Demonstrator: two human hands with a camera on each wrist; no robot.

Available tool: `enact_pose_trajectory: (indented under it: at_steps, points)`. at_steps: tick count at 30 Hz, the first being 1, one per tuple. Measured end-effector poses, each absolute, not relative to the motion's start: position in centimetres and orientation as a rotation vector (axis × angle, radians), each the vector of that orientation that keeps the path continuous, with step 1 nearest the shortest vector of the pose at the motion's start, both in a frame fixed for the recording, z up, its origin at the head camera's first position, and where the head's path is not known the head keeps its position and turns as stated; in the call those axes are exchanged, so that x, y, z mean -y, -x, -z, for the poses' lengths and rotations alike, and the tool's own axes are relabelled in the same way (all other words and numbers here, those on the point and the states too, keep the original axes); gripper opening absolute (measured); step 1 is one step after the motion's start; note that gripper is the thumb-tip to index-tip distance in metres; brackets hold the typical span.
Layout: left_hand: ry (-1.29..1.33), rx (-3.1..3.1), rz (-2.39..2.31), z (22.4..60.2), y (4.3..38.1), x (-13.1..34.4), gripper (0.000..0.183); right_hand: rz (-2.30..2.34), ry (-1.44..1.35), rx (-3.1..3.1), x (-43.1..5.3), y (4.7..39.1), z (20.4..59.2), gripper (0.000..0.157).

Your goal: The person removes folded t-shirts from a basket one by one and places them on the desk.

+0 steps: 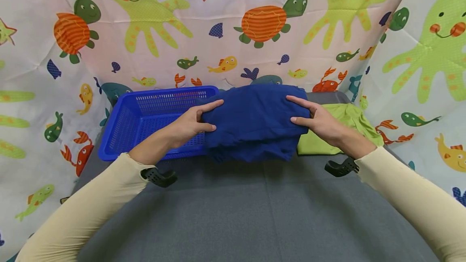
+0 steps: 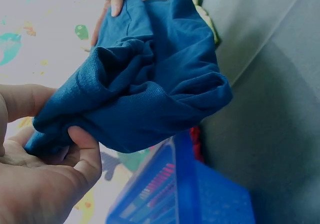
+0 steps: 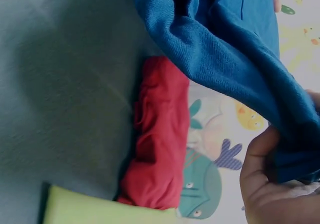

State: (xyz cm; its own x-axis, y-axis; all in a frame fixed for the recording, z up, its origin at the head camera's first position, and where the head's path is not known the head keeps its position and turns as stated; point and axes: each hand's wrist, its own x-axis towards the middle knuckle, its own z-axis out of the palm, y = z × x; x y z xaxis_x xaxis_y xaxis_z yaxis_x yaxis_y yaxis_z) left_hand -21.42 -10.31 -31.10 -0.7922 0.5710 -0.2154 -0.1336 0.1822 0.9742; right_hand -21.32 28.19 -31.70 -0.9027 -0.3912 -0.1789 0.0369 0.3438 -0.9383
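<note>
A folded dark blue garment (image 1: pixel 256 120) hangs above the grey surface, held up between both hands. My left hand (image 1: pixel 189 126) grips its left end, thumb on the near face; in the left wrist view, fingers of the left hand (image 2: pixel 55 184) curl under the bunched layers. At the other end, my right hand (image 1: pixel 324 124) pinches the cloth between thumb and fingers. The right wrist view shows the right hand (image 3: pixel 280 179) bent round the blue fabric's edge. Loose folds of the garment (image 3: pixel 225 58) sag in the middle. Its exact kind is not clear.
A blue plastic basket (image 1: pixel 109 132) stands at the left, partly behind the left arm. A lime green cloth (image 1: pixel 342 120) lies flat at the right. Beside it lies a folded red cloth (image 3: pixel 159 134), hidden behind the garment in the head view. A printed curtain (image 1: pixel 225 19) encloses the grey surface (image 1: pixel 233 213).
</note>
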Motion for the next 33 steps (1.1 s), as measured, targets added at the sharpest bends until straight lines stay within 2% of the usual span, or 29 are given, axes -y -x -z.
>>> enact_pose_trajectory:
  at_steps: [8, 20, 33]
  points:
    - [-0.475, -1.905, -1.619, 32.8, 20.5, 8.2, 0.076, 1.629, 0.391, -2.233, -30.5, 20.1, 34.0, 0.065]
    - [-0.685, -2.204, -1.338, 36.0, 18.3, 5.1, 0.075, 1.491, 0.353, -2.328, -33.6, 17.7, 37.0, 0.067]
    - [-0.496, -2.364, -1.357, 41.3, 16.5, 2.2, 0.071, 1.377, 0.38, -2.284, -35.2, 15.5, 41.4, 0.071]
